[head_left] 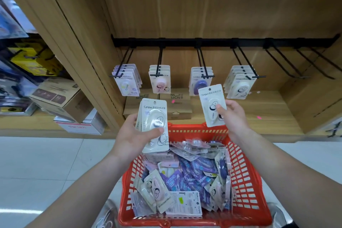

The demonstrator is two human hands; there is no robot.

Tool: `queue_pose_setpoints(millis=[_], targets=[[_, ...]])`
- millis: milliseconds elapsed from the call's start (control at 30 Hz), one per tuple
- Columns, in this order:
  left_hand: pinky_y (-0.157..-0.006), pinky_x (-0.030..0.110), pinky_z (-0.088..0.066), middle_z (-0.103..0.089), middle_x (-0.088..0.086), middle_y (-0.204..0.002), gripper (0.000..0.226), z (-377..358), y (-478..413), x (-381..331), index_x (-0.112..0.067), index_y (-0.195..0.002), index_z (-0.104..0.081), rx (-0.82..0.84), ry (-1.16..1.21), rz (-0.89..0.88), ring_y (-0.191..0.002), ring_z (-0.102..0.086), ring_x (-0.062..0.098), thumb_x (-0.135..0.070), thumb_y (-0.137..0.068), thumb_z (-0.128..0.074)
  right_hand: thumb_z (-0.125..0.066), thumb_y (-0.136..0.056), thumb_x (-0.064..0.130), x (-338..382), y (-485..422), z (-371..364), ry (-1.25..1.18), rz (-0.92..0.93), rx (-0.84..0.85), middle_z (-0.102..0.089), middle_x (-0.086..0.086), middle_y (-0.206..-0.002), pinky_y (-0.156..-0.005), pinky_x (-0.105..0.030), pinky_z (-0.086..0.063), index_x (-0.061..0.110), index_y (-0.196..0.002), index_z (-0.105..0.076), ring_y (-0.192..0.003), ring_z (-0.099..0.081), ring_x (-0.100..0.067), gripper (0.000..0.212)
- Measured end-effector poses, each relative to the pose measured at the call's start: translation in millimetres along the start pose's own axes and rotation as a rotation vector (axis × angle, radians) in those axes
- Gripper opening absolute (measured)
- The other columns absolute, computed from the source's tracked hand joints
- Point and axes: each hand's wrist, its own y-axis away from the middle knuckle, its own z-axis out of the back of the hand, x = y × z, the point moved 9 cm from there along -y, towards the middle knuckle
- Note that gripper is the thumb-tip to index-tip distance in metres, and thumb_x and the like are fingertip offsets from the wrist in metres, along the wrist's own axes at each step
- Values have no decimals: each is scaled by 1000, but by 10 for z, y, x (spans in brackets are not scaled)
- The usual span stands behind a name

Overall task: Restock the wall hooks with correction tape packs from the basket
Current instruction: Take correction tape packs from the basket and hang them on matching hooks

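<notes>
At the wooden wall (203, 5), left hand (129, 135) is gripping spare packs (154, 122); right hand (233, 116) is pinching a pack (211, 102), its hole seemingly needing aligning with the hook (247, 62).

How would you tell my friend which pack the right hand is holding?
Find the black rail on the wooden wall, then the dark purple packs hanging from it. Just below them, above the red basket, the right hand pinches one white pack. It is single, while the left hand holds a stack.
</notes>
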Motion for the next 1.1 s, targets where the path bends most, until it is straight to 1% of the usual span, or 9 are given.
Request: queue_pose_setpoints(millis=[67,133,200,333,567,833,933,1000,1100], targets=[[-57,24,-55,-75,-6,-101,56,-118,-22,-65,-33,-117,-53,24,10,-13,-74,-76,12,-21,-76,-90,-64,-100,13,-12,-84,194,-55,-17,-48,-75,-6,-115,-91,-49,-59,23,-108,-61,-100,-74,-24,13],[-53,19,-54,-74,-6,-102,60,-261,-40,-134,-31,-121,-52,55,20,-27,-73,-76,9,-20,-76,-90,-62,-101,11,-12,-143,399,-110,-34,-98,-74,-8,-116,-97,-56,-56,23,-108,-60,-104,-73,-29,14],[-54,17,-54,-73,-9,-103,64,-407,-54,-197,-31,-124,-50,82,11,-42,-73,-75,6,-21,-75,-90,-61,-101,10,27,-195,587,-140,-18,-142,-73,-10,-117,-99,-55,-55,21,-106,-59,-106,-72,-30,13],[-65,24,-58,-72,-13,-102,64,-698,-65,-286,-29,-125,-52,130,5,-58,-82,-75,8,-21,-75,-91,-61,-100,10,155,-299,844,-171,39,-189,-74,-10,-116,-101,-53,-54,15,-116,-58,-107,-71,-29,17],[-77,33,-60,-71,-13,-104,64,-1014,-88,-328,-31,-123,-50,167,-7,-55,-90,-73,11,-21,-74,-91,-59,-104,23,142,-396,911,-88,18,-203,-75,-7,-111,-87,-46,-60,14,-125,-57,-101,-74,-26,23],[-75,30,-58,-69,-13,-102,66,-1122,-139,-352,-31,-127,-48,193,1,-45,-88,-73,10,-22,-77,-90,-58,-103,29,125,-455,866,-78,-2,-263,-73,-4,-110,-92,-52,-59,18,-122,-56,-102,-73,-25,22],[-79,32,-58,-67,-16,-99,66,-1133,-158,-368,-33,-124,-46,193,-7,-52,-89,-72,9,-23,-76,-90,-57,-104,32,168,-499,832,-37,-6,-252,-73,-4,-111,-77,-44,-62,21,-121,-56,-99,-72,-24,21],[-79,32,-58,-67,-16,-98,65,-1143,-174,-372,-34,-123,-45,194,-11,-52,-88,-71,8,-23,-76,-90,-57,-103,35,251,-557,808,13,-26,-227,-72,-3,-113,-70,-38,-58,24,-122,-56,-99,-71,-24,22],[-68,24,-54,-67,-15,-98,65,-1176,-188,-382,-33,-123,-46,199,3,-52,-85,-71,6,-23,-76,-90,-58,-100,43,293,-615,806,127,-126,-187,-64,-1,-121,-82,-46,-55,23,-118,-57,-110,-61,-27,26]])
